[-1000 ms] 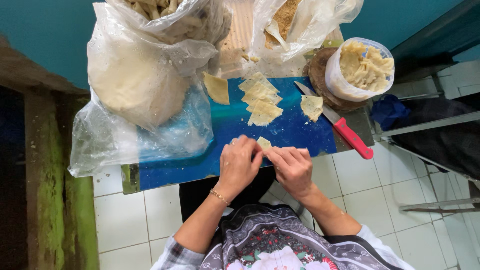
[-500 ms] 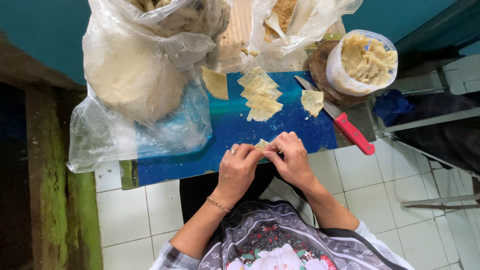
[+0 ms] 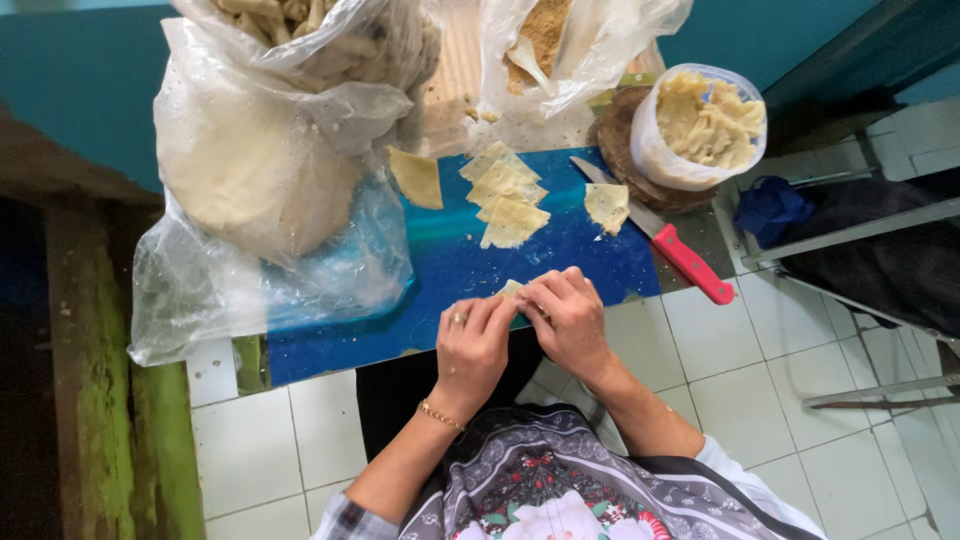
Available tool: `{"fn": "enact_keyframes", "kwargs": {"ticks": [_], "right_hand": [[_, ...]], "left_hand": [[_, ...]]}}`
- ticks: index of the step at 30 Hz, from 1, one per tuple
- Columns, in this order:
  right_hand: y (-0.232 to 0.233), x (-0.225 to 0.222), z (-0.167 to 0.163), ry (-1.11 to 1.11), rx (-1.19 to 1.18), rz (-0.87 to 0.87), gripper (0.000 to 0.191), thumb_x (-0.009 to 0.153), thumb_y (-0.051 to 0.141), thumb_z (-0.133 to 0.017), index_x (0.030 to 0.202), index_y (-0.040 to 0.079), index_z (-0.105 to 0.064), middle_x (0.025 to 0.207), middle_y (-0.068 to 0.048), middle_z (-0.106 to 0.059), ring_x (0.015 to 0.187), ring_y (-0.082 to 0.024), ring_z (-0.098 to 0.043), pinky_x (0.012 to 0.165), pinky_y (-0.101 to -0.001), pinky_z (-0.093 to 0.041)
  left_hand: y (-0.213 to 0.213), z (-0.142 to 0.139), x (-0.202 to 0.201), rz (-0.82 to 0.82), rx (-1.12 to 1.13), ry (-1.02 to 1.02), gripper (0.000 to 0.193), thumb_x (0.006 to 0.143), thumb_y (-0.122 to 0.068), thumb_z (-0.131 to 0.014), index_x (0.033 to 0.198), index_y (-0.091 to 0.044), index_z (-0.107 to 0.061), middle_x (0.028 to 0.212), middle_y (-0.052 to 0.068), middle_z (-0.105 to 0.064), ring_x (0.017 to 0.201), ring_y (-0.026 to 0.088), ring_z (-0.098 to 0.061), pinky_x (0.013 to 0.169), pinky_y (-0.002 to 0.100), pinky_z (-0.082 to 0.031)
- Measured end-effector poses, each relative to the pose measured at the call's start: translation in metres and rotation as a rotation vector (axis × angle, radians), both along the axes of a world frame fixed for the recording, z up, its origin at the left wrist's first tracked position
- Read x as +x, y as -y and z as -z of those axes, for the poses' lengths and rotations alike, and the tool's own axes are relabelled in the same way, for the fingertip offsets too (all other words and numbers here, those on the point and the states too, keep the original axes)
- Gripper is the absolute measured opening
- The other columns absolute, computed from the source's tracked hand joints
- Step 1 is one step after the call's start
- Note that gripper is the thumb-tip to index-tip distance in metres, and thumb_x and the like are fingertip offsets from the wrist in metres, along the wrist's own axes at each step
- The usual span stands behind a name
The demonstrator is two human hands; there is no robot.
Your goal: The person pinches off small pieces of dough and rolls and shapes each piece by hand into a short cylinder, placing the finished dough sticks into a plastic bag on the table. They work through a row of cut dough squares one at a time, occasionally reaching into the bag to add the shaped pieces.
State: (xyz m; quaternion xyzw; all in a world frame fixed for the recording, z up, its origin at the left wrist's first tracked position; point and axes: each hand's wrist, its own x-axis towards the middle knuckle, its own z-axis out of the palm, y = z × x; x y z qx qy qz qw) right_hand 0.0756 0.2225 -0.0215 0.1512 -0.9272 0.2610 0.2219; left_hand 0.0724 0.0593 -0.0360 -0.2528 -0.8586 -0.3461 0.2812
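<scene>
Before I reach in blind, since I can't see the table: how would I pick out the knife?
Find the blue cutting board in the middle of the table. At its right edge, just below the round tub of pale filling, the knife lies diagonally, blade up-left, handle down-right. Its bright red handle sets it apart: everything else nearby is pale yellow dough.

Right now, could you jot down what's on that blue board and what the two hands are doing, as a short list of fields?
Left hand: pinching a small pale dough piece at the board's near edge
Right hand: pinching the same piece, fingers touching the left hand
Blue board: stack of cut wrappers; single wrappers either side
Knife: red handle, lying right of the stack
Tub: full of folded pieces
Big clear bag: pale dough inside, left
</scene>
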Motion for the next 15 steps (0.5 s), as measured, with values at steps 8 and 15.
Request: {"fn": "enact_keyframes", "kwargs": {"ticks": [8, 15], "right_hand": [[-0.088, -0.029, -0.034, -0.159, 0.296, 0.233, 0.027, 0.083, 0.023, -0.087, 0.103, 0.018, -0.07, 0.103, -0.004, -0.074, 0.099, -0.028, -0.06, 0.084, -0.0431, -0.042], [-0.191, -0.077, -0.041, -0.136, 0.505, 0.372, 0.018, 0.083, 0.023, -0.088, 0.096, 0.016, -0.077, 0.133, 0.002, -0.064, 0.128, -0.027, -0.051, 0.105, -0.0474, -0.036]], "left_hand": [[0.009, 0.006, 0.001, 0.024, -0.107, 0.016, 0.024, 0.083, -0.003, -0.068, 0.104, -0.014, -0.07, 0.102, -0.001, -0.066, 0.096, 0.022, -0.062, 0.087, 0.039, -0.047], [0.01, 0.003, 0.0, 0.004, -0.07, 0.054, 0.019, 0.083, -0.004, -0.069, 0.098, -0.017, -0.069, 0.098, 0.0, -0.063, 0.098, 0.023, -0.061, 0.085, 0.04, -0.044]]}}
